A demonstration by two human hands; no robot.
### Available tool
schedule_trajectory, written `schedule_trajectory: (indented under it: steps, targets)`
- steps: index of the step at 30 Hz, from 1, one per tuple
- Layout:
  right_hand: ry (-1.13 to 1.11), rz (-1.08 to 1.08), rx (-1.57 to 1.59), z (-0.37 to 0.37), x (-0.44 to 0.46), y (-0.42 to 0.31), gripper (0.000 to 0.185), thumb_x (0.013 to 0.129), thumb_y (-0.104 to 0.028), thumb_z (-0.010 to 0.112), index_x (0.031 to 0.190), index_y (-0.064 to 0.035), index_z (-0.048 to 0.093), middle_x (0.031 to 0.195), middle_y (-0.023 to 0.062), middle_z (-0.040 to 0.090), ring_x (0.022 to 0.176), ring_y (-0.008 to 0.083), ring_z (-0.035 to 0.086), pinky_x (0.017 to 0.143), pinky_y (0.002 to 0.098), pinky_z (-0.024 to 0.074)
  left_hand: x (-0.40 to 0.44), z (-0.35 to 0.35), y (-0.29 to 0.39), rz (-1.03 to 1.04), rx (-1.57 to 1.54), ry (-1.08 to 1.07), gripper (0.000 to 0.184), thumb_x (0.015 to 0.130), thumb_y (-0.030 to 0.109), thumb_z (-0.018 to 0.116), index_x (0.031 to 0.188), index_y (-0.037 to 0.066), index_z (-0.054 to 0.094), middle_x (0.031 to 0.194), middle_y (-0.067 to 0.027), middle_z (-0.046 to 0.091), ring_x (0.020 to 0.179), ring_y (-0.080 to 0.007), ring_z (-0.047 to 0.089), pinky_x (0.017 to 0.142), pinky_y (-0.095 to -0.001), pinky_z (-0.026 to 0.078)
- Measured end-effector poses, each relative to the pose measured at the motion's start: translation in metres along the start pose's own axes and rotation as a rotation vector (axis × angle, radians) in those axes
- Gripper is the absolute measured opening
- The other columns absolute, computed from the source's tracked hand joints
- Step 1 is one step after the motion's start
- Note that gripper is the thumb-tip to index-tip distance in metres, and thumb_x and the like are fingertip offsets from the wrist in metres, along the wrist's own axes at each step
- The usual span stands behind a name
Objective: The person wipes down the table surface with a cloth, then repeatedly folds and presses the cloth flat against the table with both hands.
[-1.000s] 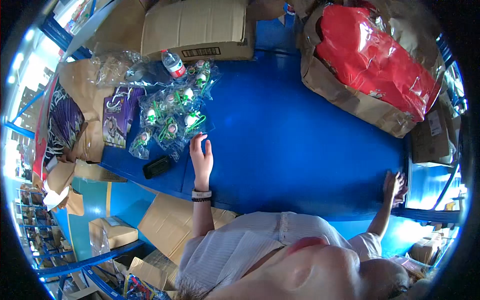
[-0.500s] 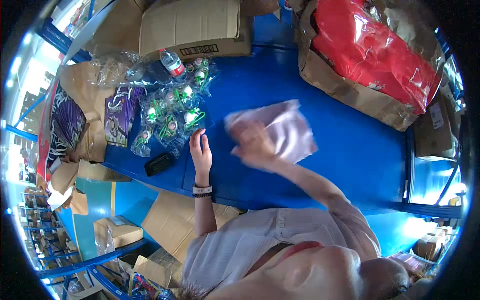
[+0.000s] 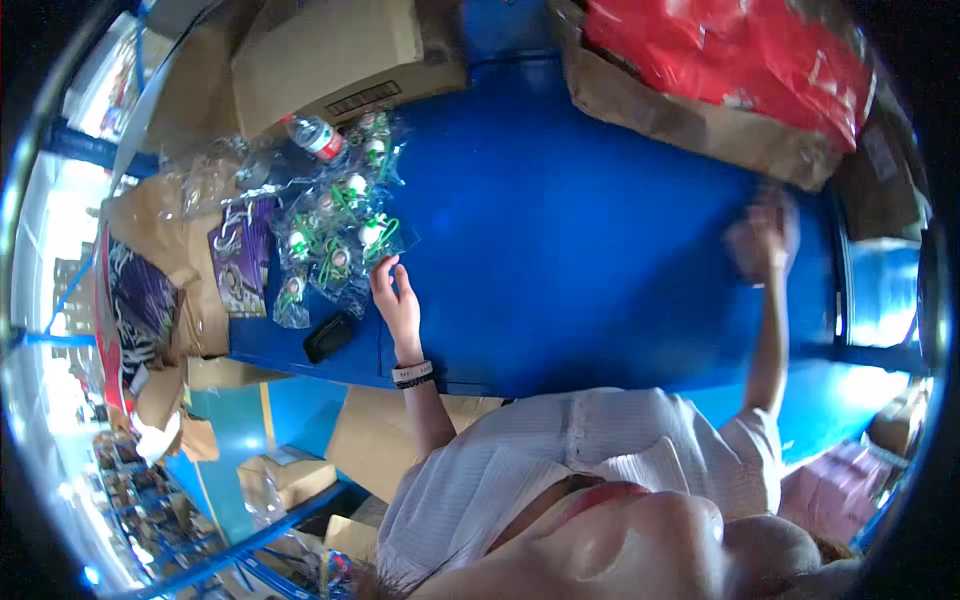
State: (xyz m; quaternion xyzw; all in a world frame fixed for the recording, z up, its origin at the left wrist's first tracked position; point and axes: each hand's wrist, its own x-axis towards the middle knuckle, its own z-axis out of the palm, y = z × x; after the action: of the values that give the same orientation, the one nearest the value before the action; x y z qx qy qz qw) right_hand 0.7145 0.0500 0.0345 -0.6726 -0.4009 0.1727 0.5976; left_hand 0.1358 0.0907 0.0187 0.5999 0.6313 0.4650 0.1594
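My left hand (image 3: 396, 302), with a pale watch-like band at the wrist, rests with fingers apart and holds nothing. Its fingertips are beside several small clear plastic packets (image 3: 340, 225) holding white-and-green trinkets with green cords. Below those packets, a small black object (image 3: 330, 337) lies near the table's front edge. Out at the right side of the blue table (image 3: 560, 250), my right hand (image 3: 766, 235) is smeared by motion. Whether its fingers hold anything does not show. Low at the right, beyond the table edge, is a pinkish pile (image 3: 838, 490).
A plastic bottle (image 3: 316, 137) lies near a cardboard box (image 3: 330, 65) at the back left. Purple printed bags (image 3: 240, 262) lie at the left. A large carton (image 3: 700, 115) with red plastic wrapping (image 3: 730, 55) stands at the back right. Cardboard (image 3: 390, 435) lies below the table's front edge.
My right hand has swung right, from mid-table to the right side. The pale pink, shiny sheet or bag it was handling is off the tabletop. My left hand has barely moved. The view has shifted.
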Motion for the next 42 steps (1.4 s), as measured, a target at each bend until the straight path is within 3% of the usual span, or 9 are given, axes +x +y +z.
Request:
schedule_trajectory:
  steps: [6, 14, 17, 19, 25, 30, 32, 36, 42]
  targets:
    - [0.03, -0.144, -1.836, -0.241, -0.041, 0.106, 0.051, 0.094, -0.04, 0.037, 0.135, -0.0095, 0.04, 0.14, 0.0139, 0.039, 0.128, 0.0327, 0.038, 0.103, 0.0439, 0.0323, 0.008, 0.001, 0.0, -0.019, 0.037, -0.008, 0.017, 0.091, 0.01, 0.051, 0.106, 0.006, 0.058, 0.108, -0.0092, 0.058, 0.099, -0.0255, 0.055, 0.084, -0.0336, 0.044]
    - [0.3, -0.109, -1.301, -0.102, -0.034, 0.1, 0.055, 0.091, -0.047, 0.042, 0.136, -0.0143, 0.042, 0.142, 0.0121, 0.039, 0.13, 0.0312, 0.034, 0.108, 0.0456, 0.0249, 0.003, 0.005, 0.003, 0.096, 0.103, -0.007, 0.017, 0.091, 0.01, 0.05, 0.107, 0.006, 0.057, 0.11, -0.0119, 0.055, 0.1, -0.0276, 0.054, 0.088, -0.0358, 0.043]
    - [-0.07, -0.554, -1.539, 0.046, -0.068, 0.009, 0.057, 0.089, -0.043, 0.047, 0.137, -0.0136, 0.041, 0.142, 0.0109, 0.038, 0.13, 0.0307, 0.035, 0.108, 0.0463, 0.0247, 0.005, 0.008, 0.002, 0.092, 0.09, -0.016, 0.018, 0.091, 0.01, 0.05, 0.107, 0.005, 0.057, 0.11, -0.0122, 0.056, 0.1, -0.0282, 0.054, 0.089, -0.036, 0.043]
    - [-0.372, -0.382, -0.71, 0.142, -0.116, -0.057, 0.054, 0.088, -0.037, 0.048, 0.135, -0.0097, 0.042, 0.142, 0.0115, 0.037, 0.13, 0.03, 0.034, 0.108, 0.0477, 0.0241, 0.003, 0.006, 0.0, 0.098, 0.08, -0.035, 0.018, 0.091, 0.01, 0.05, 0.107, 0.005, 0.057, 0.11, -0.0126, 0.056, 0.101, -0.0287, 0.054, 0.09, -0.0363, 0.042]
    - [-1.09, -1.216, -0.177, 0.256, -0.27, -0.114, 0.058, 0.087, -0.049, 0.047, 0.132, -0.0128, 0.045, 0.141, 0.0061, 0.04, 0.132, 0.0273, 0.033, 0.111, 0.0457, 0.0192, 0.002, 0.003, -0.002, 0.028, 0.026, -0.051, 0.018, 0.092, 0.011, 0.05, 0.107, 0.004, 0.057, 0.112, -0.0127, 0.056, 0.102, -0.0291, 0.054, 0.091, -0.0361, 0.042]
    - [-1.047, -1.188, -0.007, 0.277, -0.251, -0.065, 0.053, 0.089, -0.042, 0.047, 0.134, -0.0146, 0.043, 0.145, 0.0037, 0.035, 0.135, 0.0248, 0.028, 0.112, 0.0418, 0.0193, -0.004, 0.003, -0.012, 0.106, 0.051, -0.065, 0.019, 0.092, 0.012, 0.05, 0.107, 0.005, 0.058, 0.115, -0.0129, 0.055, 0.104, -0.0294, 0.054, 0.093, -0.0362, 0.041]
    - [-1.275, -0.324, 0.571, 0.247, -0.173, -0.066, 0.053, 0.09, -0.032, 0.052, 0.137, -0.013, 0.037, 0.141, 0.0061, 0.039, 0.13, 0.0229, 0.035, 0.107, 0.0401, 0.0286, -0.003, 0.001, -0.009, 0.095, 0.047, -0.063, 0.019, 0.092, 0.012, 0.05, 0.107, 0.004, 0.058, 0.116, -0.013, 0.055, 0.105, -0.0293, 0.053, 0.094, -0.0364, 0.041]
    - [-0.513, 0.1, 0.648, 0.091, -0.035, -0.05, 0.037, 0.093, -0.014, 0.051, 0.129, -0.0064, 0.046, 0.108, 0.0101, 0.06, 0.084, 0.0167, 0.061, 0.077, 0.03, 0.0517, -0.001, 0.002, -0.003, 0.09, 0.05, -0.058, 0.019, 0.092, 0.012, 0.05, 0.107, 0.004, 0.058, 0.117, -0.0132, 0.055, 0.106, -0.0291, 0.052, 0.095, -0.0369, 0.04]
    - [0.272, 0.06, -1.09, -0.181, 0.036, 0.115, 0.055, 0.088, -0.046, 0.039, 0.133, -0.0152, 0.043, 0.127, 0.0125, 0.048, 0.108, 0.0288, 0.048, 0.092, 0.0429, 0.0384, -0.003, 0.005, -0.002, 0.11, 0.143, -0.071, 0.019, 0.093, 0.013, 0.048, 0.107, 0.003, 0.058, 0.118, -0.0135, 0.055, 0.108, -0.0289, 0.051, 0.095, -0.0377, 0.039]
